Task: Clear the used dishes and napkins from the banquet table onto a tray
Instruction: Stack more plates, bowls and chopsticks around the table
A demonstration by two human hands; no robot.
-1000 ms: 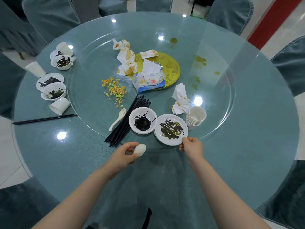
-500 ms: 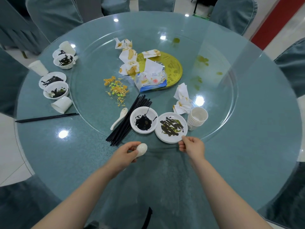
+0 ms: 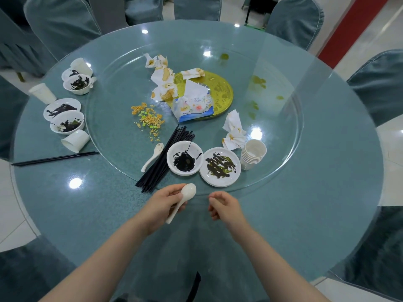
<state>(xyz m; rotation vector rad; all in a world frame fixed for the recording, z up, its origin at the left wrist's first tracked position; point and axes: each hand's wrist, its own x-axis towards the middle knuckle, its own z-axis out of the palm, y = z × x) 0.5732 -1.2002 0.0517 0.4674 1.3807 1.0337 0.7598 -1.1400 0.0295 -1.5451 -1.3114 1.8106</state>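
Dishes are lying dirty across the round worktop (image 3: 327, 192), a glossy teal surface under a clear glass turntable (image 3: 283, 162). At lower centre of the frame we are seeing a white bowl (image 3: 185, 158) pooled with black sauce, touching a flat white plate (image 3: 219, 167) streaked dark and green. Just right of them a stack of white cups (image 3: 253, 154) is standing upright, with a crumpled stained napkin (image 3: 233, 133) behind it. A bundle of thin black chopsticks (image 3: 166, 158) and a smooth white spoon (image 3: 152, 157) are lying to the left of the bowl. Our left hand (image 3: 165, 206) is gripping a second glossy white spoon, the held spoon (image 3: 182, 199), bowl end up. Our right hand (image 3: 224, 205) is hovering beside it, fingers loosely curled and holding nothing. More smeared bowls (image 3: 67, 122) are sitting at the left edge, and a gold tray (image 3: 220, 92) is resting near the centre.
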